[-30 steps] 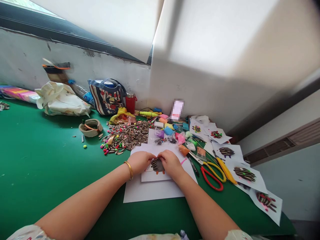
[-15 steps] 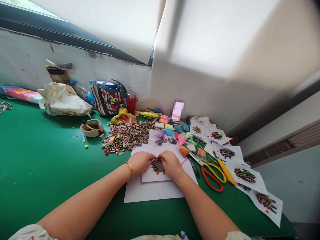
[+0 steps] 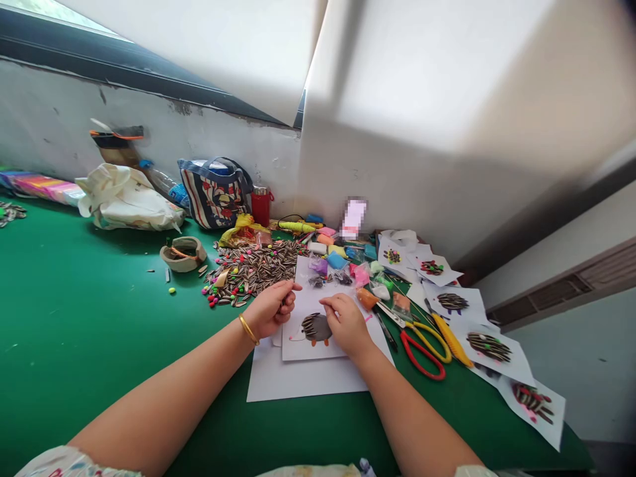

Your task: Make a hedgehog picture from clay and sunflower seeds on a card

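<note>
A hedgehog picture lies on a small white sheet [image 3: 303,352]. Its grey clay body [image 3: 322,327] carries a few striped sunflower seeds standing as spines on the left part, with orange feet below. My left hand [image 3: 271,311], with a gold bangle at the wrist, is raised over the sheet's upper left. Its fingers are curled closed around something dark that looks like sunflower seeds. My right hand [image 3: 348,326] is over the sheet's right side, beside the clay body. Its thumb and forefinger are close together; anything between them is too small to make out.
A sunflower seed pile [image 3: 265,268] mixed with coloured balls lies beyond my left hand. Bagged coloured clay [image 3: 338,260] sits behind the paper. Scissors [image 3: 422,348] and a yellow cutter [image 3: 451,339] lie right, before several finished pictures [image 3: 489,348]. A broken ring-shaped holder [image 3: 183,255] stands left.
My hands have parted from above the hedgehog. The left one has lifted up and left and turned with curled fingers; the right one has shifted slightly right, uncovering the clay body.
</note>
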{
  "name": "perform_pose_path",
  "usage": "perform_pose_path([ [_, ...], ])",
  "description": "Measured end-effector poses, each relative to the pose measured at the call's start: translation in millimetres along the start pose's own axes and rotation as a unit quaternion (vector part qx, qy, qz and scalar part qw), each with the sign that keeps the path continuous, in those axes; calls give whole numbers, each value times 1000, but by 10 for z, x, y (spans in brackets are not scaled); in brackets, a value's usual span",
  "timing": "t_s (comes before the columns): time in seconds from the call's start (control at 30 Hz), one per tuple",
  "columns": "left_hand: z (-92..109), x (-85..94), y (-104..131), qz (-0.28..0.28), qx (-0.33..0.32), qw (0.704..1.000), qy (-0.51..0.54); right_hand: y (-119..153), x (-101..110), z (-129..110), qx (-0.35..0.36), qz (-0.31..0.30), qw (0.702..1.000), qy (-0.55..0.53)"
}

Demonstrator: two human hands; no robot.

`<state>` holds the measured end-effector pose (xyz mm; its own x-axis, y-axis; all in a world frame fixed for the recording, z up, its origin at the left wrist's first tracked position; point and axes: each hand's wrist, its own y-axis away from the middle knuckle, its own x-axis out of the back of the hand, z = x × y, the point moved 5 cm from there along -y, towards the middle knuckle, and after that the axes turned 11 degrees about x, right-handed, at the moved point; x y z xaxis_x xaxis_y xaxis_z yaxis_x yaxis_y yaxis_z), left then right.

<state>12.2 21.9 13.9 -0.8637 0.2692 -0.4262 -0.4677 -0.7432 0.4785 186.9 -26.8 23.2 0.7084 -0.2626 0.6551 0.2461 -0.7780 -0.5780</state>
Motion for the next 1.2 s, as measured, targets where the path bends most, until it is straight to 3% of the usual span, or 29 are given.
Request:
perform_pose_path([
  [0.07,-38,-43,22,-55,63,987,139,-10,2,-47,5,1,1000,-2],
  [0.13,-60,-80,47,-82,102,972,194,-24,1,-109,11,1,1000,-8],
  [0.5,-208,-264,87,-103,145,976,125,-133,52,-518,45,-10,999,-21],
  [0.73,-246,-270,91,-67,137,977,148,-114,7,-578,56,-43,997,20],
  [0.83,-279,-319,113,-79,152,975,138,-109,-3,-575,56,-38,998,6],
  [1.0,-270,-316,110,-92,135,980,117,-97,62,-432,-46,42,986,-154],
  [1.1,-233,-285,109,-78,103,990,62,-41,7,-255,-156,55,943,-289],
  [1.2,-181,-300,135,-70,55,996,-17,20,-78,-131,-210,50,911,-353],
])
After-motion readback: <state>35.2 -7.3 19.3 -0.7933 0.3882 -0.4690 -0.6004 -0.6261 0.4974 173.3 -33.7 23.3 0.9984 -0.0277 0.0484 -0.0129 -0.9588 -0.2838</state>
